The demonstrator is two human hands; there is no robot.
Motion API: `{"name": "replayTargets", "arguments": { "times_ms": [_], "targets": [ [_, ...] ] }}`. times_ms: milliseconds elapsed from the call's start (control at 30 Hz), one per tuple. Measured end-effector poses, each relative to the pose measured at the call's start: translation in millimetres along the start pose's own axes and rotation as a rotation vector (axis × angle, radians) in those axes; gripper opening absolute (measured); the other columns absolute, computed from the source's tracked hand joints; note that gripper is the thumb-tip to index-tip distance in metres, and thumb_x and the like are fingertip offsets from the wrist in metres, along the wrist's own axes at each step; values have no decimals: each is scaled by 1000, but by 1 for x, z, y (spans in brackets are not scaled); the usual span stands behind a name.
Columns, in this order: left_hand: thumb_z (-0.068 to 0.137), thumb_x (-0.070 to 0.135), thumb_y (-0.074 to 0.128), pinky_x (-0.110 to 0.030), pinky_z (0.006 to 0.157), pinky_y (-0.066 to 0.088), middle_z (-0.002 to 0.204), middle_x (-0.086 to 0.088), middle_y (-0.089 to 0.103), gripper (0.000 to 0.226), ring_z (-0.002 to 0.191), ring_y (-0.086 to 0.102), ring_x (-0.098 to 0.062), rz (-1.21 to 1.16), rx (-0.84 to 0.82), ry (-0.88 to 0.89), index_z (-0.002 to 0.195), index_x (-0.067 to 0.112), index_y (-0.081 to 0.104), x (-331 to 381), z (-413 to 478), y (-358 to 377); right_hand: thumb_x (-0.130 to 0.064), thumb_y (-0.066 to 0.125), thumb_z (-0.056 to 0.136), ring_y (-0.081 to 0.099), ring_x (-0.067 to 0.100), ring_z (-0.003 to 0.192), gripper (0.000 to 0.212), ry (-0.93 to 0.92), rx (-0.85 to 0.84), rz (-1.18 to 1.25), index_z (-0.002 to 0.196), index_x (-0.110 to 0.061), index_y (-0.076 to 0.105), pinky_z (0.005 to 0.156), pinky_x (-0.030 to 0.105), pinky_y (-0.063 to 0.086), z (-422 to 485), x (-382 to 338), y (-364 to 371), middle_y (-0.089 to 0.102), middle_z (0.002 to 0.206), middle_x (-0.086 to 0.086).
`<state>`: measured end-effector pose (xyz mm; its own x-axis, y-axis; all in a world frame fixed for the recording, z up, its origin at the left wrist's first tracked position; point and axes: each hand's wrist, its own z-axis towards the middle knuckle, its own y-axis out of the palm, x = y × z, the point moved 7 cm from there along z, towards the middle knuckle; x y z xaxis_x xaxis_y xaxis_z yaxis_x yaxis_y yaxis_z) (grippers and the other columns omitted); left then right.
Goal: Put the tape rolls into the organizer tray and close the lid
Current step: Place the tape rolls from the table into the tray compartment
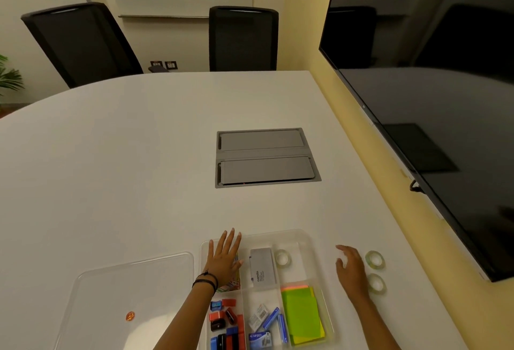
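Observation:
A clear plastic organizer tray [303,234] sits on the white table near me, split into compartments. One clear tape roll [283,258] lies in its far right compartment. Two more tape rolls lie on the table right of the tray: a far one [375,259] and a near one [376,283]. My left hand [224,260] rests flat, fingers spread, on the tray's far left compartment. My right hand [351,269] hovers open just left of the two loose rolls, holding nothing. The clear lid [130,291] lies flat on the table left of the tray.
The tray also holds a grey box [262,267], green and yellow sticky notes [303,313], staple boxes and several small coloured items [224,319]. A grey cable hatch [265,157] is set into the table. A large dark screen [434,116] hangs on the right. Two black chairs [242,38] stand beyond.

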<state>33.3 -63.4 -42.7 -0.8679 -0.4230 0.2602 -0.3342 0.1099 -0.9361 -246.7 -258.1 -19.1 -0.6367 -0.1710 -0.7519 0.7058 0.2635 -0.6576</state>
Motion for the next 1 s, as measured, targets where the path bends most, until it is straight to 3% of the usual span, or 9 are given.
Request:
{"name": "replayTargets", "arguments": {
  "times_ms": [167,333,533,633,767,833,900,967,1000],
  "targets": [
    [97,44,32,-54,113,-5,154,-13,-17,94,142,-9,-31,-8,-10,-14,92,45,-62,0,-1,0,10,60,81,43,41,126,43,141,-131,-108,123,4,54,108,50,37,-10,38,-2,47,132,29],
    [97,41,36,-55,113,-6,153,-15,-14,97,141,-8,-34,-22,-25,-4,93,48,-60,2,-3,-2,12,61,79,36,39,133,48,133,-196,-155,125,-1,54,111,45,32,-30,45,5,39,139,27],
    [96,43,37,-55,113,-6,153,-15,-14,97,141,-13,-27,-9,-39,-2,94,49,-60,3,-3,-2,11,60,77,50,37,111,47,109,-155,-284,121,-5,58,93,44,47,-41,41,5,53,121,20],
    [96,41,37,-55,112,-7,152,-17,-13,95,134,-31,-7,-26,-33,-2,95,52,-58,3,-3,-4,-3,66,82,54,38,109,40,176,-51,-151,121,-6,57,90,44,49,-33,27,0,54,117,21],
    [90,55,12,-54,113,-8,151,-15,-19,74,139,-22,-9,-16,-79,-36,93,47,-61,1,-5,-5,-22,53,94,59,34,96,24,163,6,66,115,-11,53,74,36,49,-15,-7,0,59,104,16],
    [97,45,27,-54,113,-7,152,-17,-17,87,134,-27,1,-29,-60,-11,93,48,-60,3,-6,-6,-27,47,96,60,31,85,18,123,-9,154,110,-16,52,62,27,45,-7,-24,2,60,92,12],
    [96,34,44,-60,111,-2,152,-20,-8,101,112,-47,14,-85,45,34,99,54,-55,6,-7,-11,-28,47,96,59,25,82,16,61,-47,191,109,-20,52,61,21,43,-1,-41,8,60,90,8],
    [90,25,59,-68,105,6,156,2,-6,111,113,-47,14,-115,200,70,113,55,-46,6,-10,-19,-26,46,97,59,19,85,19,-11,-105,196,113,-21,52,67,20,45,2,-59,18,60,96,6],
    [88,23,61,-68,103,5,149,24,-24,113,115,-45,14,-143,205,74,116,55,-43,6,-10,-20,-25,46,97,59,18,87,21,-48,-139,185,116,-20,52,69,19,45,3,-67,24,60,100,5]
  ]
}}
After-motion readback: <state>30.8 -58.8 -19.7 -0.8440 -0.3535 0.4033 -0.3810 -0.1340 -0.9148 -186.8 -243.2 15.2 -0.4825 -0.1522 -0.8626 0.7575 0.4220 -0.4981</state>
